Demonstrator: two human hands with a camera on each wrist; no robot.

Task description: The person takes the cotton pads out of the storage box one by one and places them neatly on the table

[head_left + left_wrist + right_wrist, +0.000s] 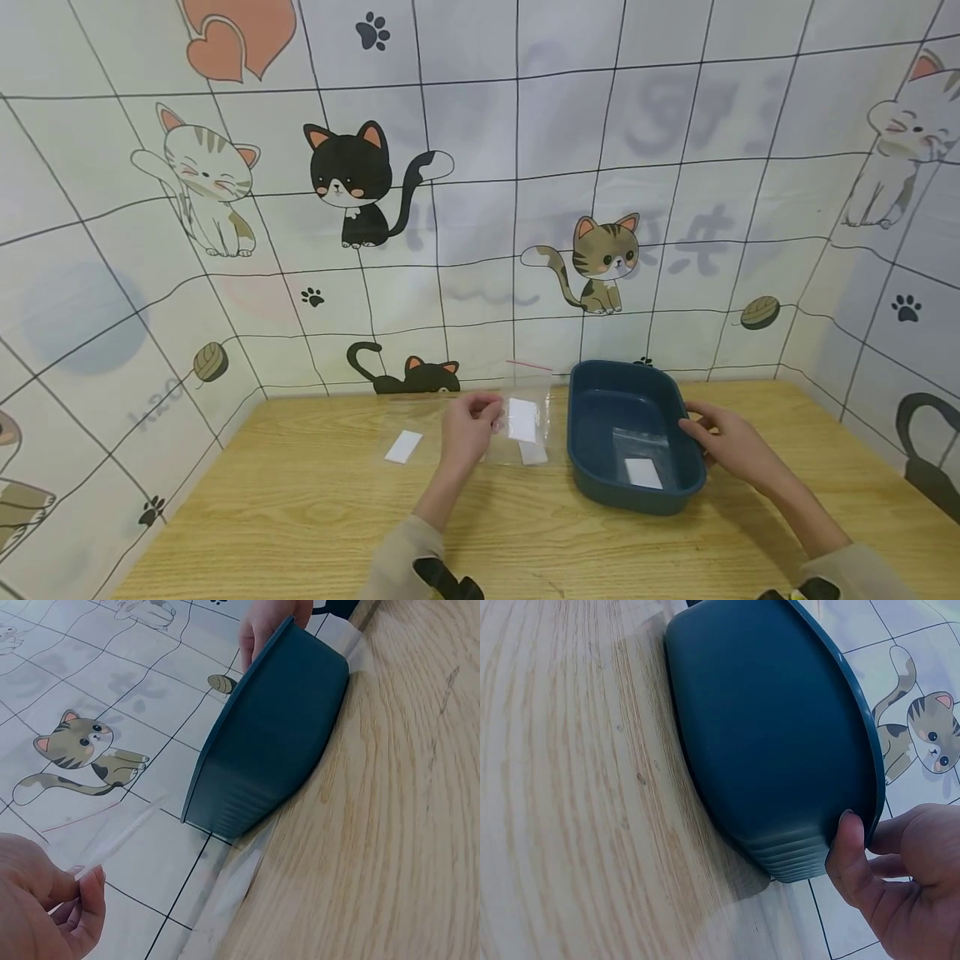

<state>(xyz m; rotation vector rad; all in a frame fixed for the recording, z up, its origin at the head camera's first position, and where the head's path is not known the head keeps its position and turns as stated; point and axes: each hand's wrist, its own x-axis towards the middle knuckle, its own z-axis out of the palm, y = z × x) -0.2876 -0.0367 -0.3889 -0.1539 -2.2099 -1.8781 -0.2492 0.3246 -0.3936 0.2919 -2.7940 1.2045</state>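
My left hand (465,431) pinches the edge of a clear plastic zip bag (543,398) between thumb and fingers. The bag stands raised above the table, with a red line along its top and a white card (522,419) showing in it. Edge-on, the same bag (116,834) appears in the left wrist view. At the right, my right hand (737,443) grips the rim of a dark blue plastic bin (630,500). Thumb and fingers lie on either side of that rim in the right wrist view. Inside the bin lies another clear bag with a white card (643,473).
Left of my left hand, a clear bag with a white card (403,447) lies flat on the wooden table (315,517). A further white card (533,452) shows below the raised bag. A cat-patterned sheet (480,208) hangs behind and at both sides.
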